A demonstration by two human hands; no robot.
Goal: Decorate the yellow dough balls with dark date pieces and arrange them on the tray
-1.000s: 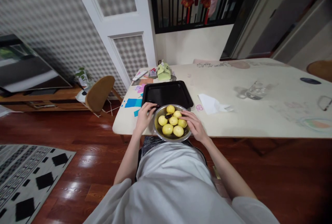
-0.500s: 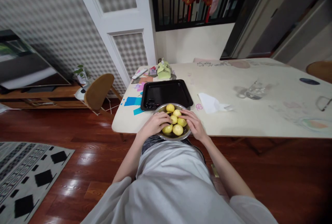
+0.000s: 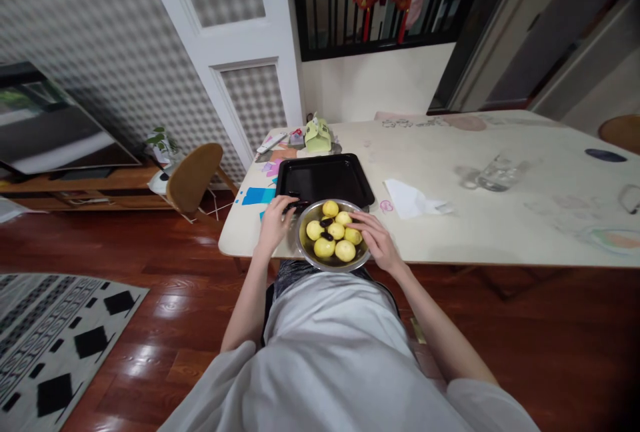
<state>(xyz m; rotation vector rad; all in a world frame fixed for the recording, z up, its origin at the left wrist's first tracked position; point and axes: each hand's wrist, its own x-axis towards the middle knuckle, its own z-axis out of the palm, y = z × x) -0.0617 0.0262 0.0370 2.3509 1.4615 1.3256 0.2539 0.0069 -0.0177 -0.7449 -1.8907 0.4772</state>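
Note:
A round metal bowl (image 3: pixel 306 253) sits at the table's near edge, close to my body. Several yellow lemon-like fruits (image 3: pixel 345 251) fill it, with a few small glossy dark oval pieces (image 3: pixel 327 237) among them. My right hand (image 3: pixel 379 240) grips the bowl's right side, its fingers lying over the rim against the fruit. To the left of the bowl, my left hand (image 3: pixel 275 224) reaches over the near-left corner of a black tray (image 3: pixel 325 175). Its thumb and fingers are apart, beside more dark pieces (image 3: pixel 299 205) lying in that corner.
On the pale table (image 3: pixel 425 239), a crumpled white paper (image 3: pixel 407 199) lies right of the tray, and a clear glass (image 3: pixel 497 175) is farther right. Behind the tray are a green box (image 3: pixel 317 135) and a white remote (image 3: pixel 273 143). A wooden chair (image 3: pixel 195 175) stands left.
My left hand has left the fruit in the bowl and moved left to the tray's corner. Dark pieces now show among the fruit. My right hand stays at the bowl.

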